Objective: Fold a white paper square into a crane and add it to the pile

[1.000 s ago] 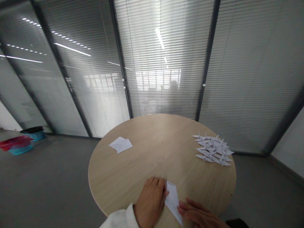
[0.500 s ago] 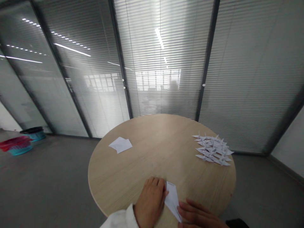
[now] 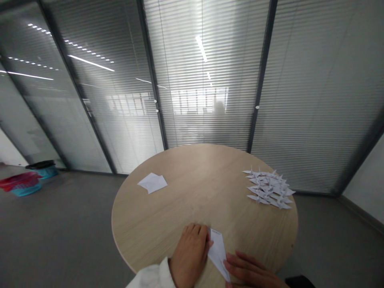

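Note:
At the near edge of the round wooden table (image 3: 204, 184), a long pointed piece of folded white paper (image 3: 217, 254) lies under my hands. My left hand (image 3: 190, 256) sits against its left edge, fingers curled over the fold. My right hand (image 3: 250, 272) reaches in from the right, with its fingertips on the paper's lower right edge. The paper's lowest tip is close to the fingers of my right hand. My white sleeve (image 3: 153, 277) covers my left wrist.
A flat white paper piece (image 3: 152, 183) lies on the table's left side. Several white origami cranes (image 3: 268, 190) are grouped at the right. Beyond the table stand glass partitions with blinds (image 3: 207, 80). Baskets (image 3: 25, 186) stand on the grey floor at far left.
My hands and the folded paper stay almost in place, with the paper's lower tip shifting slightly. The head view has moved only a little.

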A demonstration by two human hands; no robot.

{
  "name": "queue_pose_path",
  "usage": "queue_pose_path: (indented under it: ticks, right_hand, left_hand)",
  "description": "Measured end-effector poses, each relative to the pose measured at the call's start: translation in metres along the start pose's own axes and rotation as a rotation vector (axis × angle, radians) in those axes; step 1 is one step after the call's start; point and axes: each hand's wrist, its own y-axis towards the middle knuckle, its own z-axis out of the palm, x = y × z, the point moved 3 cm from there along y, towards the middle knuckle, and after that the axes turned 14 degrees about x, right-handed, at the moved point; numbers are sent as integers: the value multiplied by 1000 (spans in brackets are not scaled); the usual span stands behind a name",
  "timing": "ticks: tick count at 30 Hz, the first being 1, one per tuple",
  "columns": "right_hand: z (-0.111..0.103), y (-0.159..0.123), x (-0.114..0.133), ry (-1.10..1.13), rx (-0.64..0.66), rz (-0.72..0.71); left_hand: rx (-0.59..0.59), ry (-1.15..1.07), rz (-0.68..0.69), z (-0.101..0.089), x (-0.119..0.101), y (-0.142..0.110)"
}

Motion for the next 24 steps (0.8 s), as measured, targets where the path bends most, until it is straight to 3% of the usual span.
queue_pose_path:
  ticks: [8,14,24]
  right_hand:
    - [7,6,3,-34,-66,67]
    - [6,15,12,-144,-190,134]
    - [10,15,12,-178,-223,153]
  left_hand:
    - [2,-4,-4,0,1,2]
    - [-10,-11,1,0,2,2]
    - [36,-80,-4,-1,6,4]
